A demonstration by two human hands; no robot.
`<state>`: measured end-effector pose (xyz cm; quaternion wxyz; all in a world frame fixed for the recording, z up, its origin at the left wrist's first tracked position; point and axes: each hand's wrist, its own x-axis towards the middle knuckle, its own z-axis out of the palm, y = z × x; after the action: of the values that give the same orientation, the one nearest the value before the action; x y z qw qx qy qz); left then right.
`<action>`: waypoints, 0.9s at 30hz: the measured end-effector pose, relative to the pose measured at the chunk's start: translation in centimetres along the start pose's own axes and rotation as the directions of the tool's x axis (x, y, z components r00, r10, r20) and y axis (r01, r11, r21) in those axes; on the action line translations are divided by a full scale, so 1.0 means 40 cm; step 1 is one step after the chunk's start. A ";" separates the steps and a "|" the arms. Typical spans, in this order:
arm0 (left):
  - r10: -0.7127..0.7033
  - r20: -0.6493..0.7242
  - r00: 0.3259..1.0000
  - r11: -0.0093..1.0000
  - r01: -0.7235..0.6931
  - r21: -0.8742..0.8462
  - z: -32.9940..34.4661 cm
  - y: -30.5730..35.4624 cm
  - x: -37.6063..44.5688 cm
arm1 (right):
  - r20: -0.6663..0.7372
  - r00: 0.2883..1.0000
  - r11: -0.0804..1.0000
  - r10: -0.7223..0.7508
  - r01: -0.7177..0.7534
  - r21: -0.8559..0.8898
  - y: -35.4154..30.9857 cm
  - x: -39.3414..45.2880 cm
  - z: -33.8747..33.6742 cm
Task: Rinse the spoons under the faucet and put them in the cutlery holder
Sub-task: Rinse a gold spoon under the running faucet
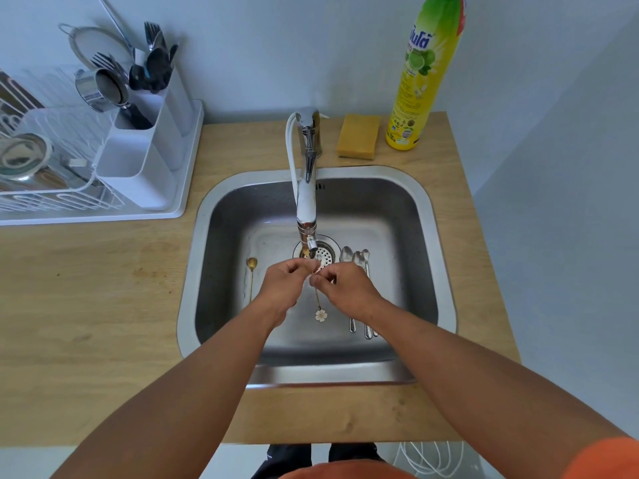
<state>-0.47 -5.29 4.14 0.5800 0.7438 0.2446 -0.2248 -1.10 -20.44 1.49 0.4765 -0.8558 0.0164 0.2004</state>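
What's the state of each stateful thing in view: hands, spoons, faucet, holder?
Left hand: pinching the flower-ended gold spoon.
Right hand: pinching the same spoon.
Flower-ended gold spoon: held under the spout, flower end hanging down.
Plain gold spoon: lying on the sink floor, left.
Silver steel spoons: lying in the sink, right.
Chrome faucet: flow not discernible.
White plastic cutlery holder: near compartment's contents unseen.

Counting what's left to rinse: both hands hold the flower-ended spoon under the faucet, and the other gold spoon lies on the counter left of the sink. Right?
Not quite. The head view shows the other gold spoon lying inside the sink, at its left side, not on the counter. Both hands, left hand and right hand, do hold the flower-ended spoon under the faucet.
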 end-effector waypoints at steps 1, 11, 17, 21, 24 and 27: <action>0.010 -0.003 1.000 1.000 -0.010 -0.001 0.000 0.003 0.002 | 0.007 1.000 1.000 -0.002 0.002 0.005 -0.001 0.001 0.002; 0.222 0.000 0.975 0.949 -0.216 0.229 -0.012 0.016 0.022 | -0.164 0.978 0.959 0.131 -0.083 0.272 -0.027 0.035 -0.023; 0.178 0.115 0.977 0.947 -0.202 0.252 -0.011 -0.010 0.011 | -0.044 0.978 0.892 0.206 -0.169 0.419 -0.006 0.042 -0.021; 0.127 0.166 0.978 0.961 -0.163 0.224 0.001 -0.036 -0.004 | -0.075 0.972 0.906 0.224 -0.179 0.382 -0.006 0.033 -0.015; 0.126 0.146 0.981 0.974 -0.150 0.170 0.013 -0.065 -0.012 | -0.104 0.969 0.916 0.225 -0.174 0.361 -0.010 0.032 -0.011; 0.128 0.106 0.986 0.977 -0.144 0.155 0.012 -0.064 -0.008 | -0.076 0.978 0.928 0.195 -0.159 0.335 -0.014 0.026 -0.005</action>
<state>-2.33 -5.27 2.31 0.5428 0.7918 0.1462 -0.2387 0.05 -20.15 1.65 0.5903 -0.7693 0.1526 0.1906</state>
